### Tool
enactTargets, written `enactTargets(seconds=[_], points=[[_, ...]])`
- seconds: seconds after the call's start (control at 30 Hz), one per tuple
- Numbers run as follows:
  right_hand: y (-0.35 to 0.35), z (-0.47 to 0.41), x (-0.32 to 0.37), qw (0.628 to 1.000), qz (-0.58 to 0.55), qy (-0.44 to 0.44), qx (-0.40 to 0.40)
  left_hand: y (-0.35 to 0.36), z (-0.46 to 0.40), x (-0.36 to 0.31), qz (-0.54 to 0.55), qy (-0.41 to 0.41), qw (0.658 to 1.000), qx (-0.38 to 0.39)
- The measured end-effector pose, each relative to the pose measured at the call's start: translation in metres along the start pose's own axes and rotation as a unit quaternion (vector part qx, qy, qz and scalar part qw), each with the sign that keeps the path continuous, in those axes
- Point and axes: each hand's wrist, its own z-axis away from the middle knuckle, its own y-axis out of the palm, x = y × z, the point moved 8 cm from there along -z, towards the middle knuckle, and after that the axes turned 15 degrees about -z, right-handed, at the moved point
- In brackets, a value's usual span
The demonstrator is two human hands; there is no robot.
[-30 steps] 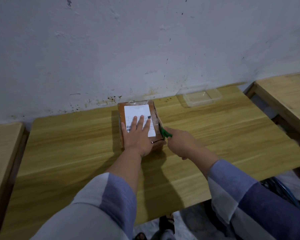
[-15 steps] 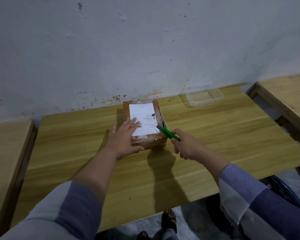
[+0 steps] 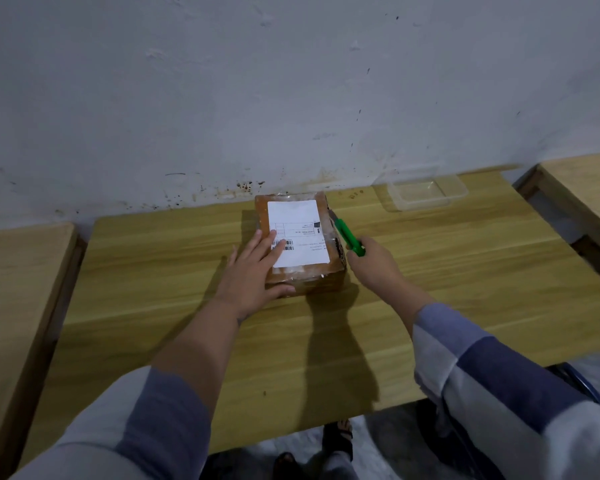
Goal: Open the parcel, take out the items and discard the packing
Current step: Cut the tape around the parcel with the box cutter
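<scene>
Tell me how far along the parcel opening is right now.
Nothing looks finished: the parcel sits taped shut on the table, label up. In hand: the left hand presses it flat while the right hand holds a green cutter at its right edge. Left: cutting it open, taking items out, discarding the packing.

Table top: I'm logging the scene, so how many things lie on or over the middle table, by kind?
Parcel: 1
Green cutter: 1
Clear plastic container: 1
Hands: 2, left hand and right hand
Total: 5
</scene>
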Motion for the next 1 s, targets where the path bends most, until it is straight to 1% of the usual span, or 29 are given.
enactTargets(seconds=[0.1, 0.3, 0.43, 0.57, 0.67, 0.73, 0.8, 1.0], points=[[0.010, -0.014, 0.002, 1.000, -0.013, 0.004, 0.005, 0.001, -0.002, 0.002, 0.001, -0.004, 1.000, -0.001], [0.012, -0.030, 0.004, 0.999, -0.043, -0.006, -0.029, 0.004, -0.007, 0.001, -0.006, -0.040, 0.999, -0.007], [0.011, -0.040, 0.009, 0.999, -0.023, -0.015, -0.025, 0.006, -0.011, -0.001, -0.009, -0.063, 0.998, -0.005], [0.010, -0.036, 0.006, 0.999, -0.020, -0.031, -0.025, 0.007, -0.015, -0.002, -0.017, -0.069, 0.997, 0.002], [0.007, -0.023, -0.003, 0.998, -0.026, -0.045, -0.048, 0.006, -0.017, -0.004, -0.011, -0.068, 0.998, 0.001], [0.006, -0.012, -0.012, 0.996, -0.054, -0.039, -0.054, 0.005, -0.018, -0.004, -0.005, -0.065, 0.998, 0.004], [0.007, -0.001, -0.023, 0.992, -0.115, -0.023, -0.055, 0.004, -0.017, -0.004, -0.009, -0.061, 0.998, 0.009], [0.016, 0.037, -0.048, 0.958, -0.272, 0.047, -0.076, 0.001, -0.014, -0.018, -0.023, -0.082, 0.996, 0.037]])
